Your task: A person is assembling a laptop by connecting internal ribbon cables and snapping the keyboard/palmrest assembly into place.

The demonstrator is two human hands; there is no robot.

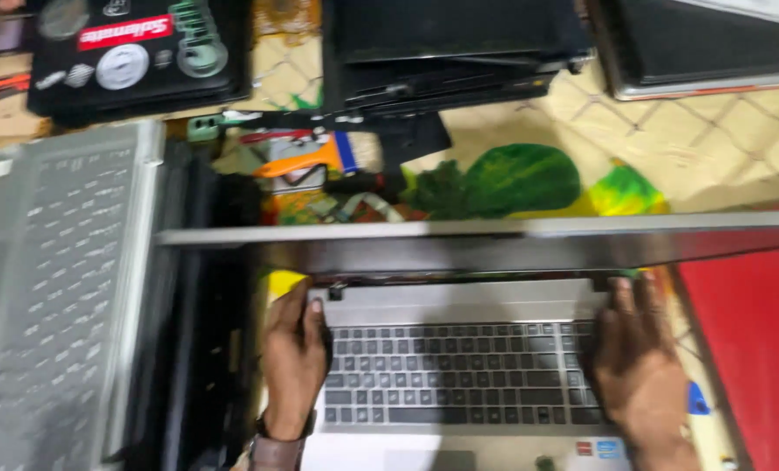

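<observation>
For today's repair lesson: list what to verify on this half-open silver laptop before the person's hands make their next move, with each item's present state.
1. Left hand on the laptop's left keyboard edge: ok.
2. Right hand on the right keyboard edge: ok.
3. Lid raised partway above the keyboard: ok.
4. Hinges intact: cannot tell, shadowed.
5. Space behind the lid free: not ok, tools and parts lie there.

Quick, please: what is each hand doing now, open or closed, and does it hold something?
Left hand: open, flat on the left edge of the silver laptop, holding nothing.
Right hand: open, resting on the keyboard's right side near the hinge, holding nothing.
</observation>
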